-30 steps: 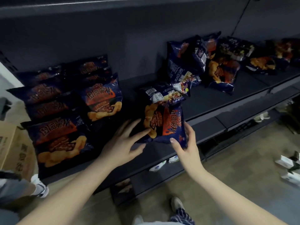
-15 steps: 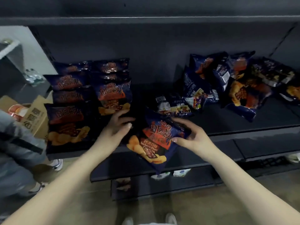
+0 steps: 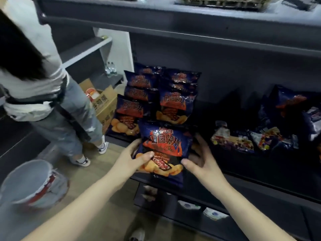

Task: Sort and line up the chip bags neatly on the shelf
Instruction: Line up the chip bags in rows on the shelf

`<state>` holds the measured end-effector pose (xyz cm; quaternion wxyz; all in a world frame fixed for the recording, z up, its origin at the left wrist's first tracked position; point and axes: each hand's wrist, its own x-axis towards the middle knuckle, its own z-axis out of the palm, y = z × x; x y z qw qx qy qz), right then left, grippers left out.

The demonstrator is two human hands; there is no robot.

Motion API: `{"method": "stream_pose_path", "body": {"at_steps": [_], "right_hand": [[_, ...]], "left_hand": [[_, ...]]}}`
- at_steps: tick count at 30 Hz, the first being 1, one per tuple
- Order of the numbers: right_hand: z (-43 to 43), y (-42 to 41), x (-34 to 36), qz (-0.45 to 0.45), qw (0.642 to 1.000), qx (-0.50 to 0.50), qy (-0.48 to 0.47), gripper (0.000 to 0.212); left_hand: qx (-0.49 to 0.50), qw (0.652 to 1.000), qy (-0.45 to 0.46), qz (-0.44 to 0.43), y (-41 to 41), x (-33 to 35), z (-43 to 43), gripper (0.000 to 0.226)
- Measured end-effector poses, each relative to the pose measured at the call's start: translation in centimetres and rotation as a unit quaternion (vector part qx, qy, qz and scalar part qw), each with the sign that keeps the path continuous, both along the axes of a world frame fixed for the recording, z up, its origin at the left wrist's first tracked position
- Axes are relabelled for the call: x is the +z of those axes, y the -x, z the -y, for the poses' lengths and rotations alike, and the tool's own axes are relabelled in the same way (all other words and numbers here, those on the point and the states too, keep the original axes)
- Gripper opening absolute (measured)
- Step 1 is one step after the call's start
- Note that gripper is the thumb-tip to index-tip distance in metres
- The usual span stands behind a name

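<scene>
**Chip bag** [image 3: 165,146]: blue with a red flame print, upright, front facing out.

- **Left hand** [image 3: 132,159]: the thumb lies across the bag's lower front and the fingers are tucked behind its left edge. This pinch carries the bag.
- **Right hand** [image 3: 202,160]: the fingers are spread and nearly straight along the right edge, with the thumb tip touching the lower corner. It steadies the bag rather than gripping it.
- **Likely purpose:** the two-sided hold keeps the bag square and print-forward, ready to seat as the next in line.
- **Just beyond the fingertips:** two rows of matching bags [image 3: 175,105], overlapped and leaning back. The held bag sits before the right-hand row, its bottom overlapping the shelf [image 3: 251,188] lip.
- **Right of the right fingers:** a loose pile of bags [image 3: 243,140], several lying flat.
- **Arms:** both forearms reach forward from below and converge on the bag, with the wrists roughly level.
</scene>
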<state>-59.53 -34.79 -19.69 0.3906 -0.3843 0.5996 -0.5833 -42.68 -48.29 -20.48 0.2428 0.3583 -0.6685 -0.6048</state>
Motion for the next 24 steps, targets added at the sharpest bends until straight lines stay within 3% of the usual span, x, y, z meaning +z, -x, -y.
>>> {"method": "stream_pose_path", "body": {"at_steps": [3,8,11,14,18,20,24], "right_hand": [[0.9,-2.3,-1.3,0.012,0.998,0.063,-0.027,0.077],[2.6,-1.4,-1.5,-0.06,0.996,0.038,-0.063,0.059],[3.8,0.8,-1.3,-0.097,0.993,-0.003,-0.074,0.054],[5.2,3.0,-1.1,-0.055,0.994,-0.064,-0.076,0.042],[7.2,4.4,-2.3,-0.105,0.979,-0.144,-0.096,0.022],[8.0,4.5,-3.3,-0.126,0.972,-0.168,-0.104,0.018],[9.0,3.7,-3.6,-0.115,0.97,-0.194,-0.096,0.041]], "left_hand": [[0.003,1.0,-0.003,-0.003,-1.3,-1.0,-0.4,0.067],[-0.011,1.0,0.003,0.018,-3.0,-2.7,0.0,0.071],[-0.017,0.996,0.058,0.069,-3.7,-3.0,0.5,0.058],[-0.011,0.993,0.095,0.07,-3.9,-3.5,0.9,0.05],[-0.017,0.985,0.152,0.081,-3.8,-4.3,1.6,0.045],[-0.033,0.975,0.2,0.087,-3.6,-4.3,2.2,0.039],[-0.06,0.952,0.285,0.1,-3.0,-4.1,3.4,0.035]]}}
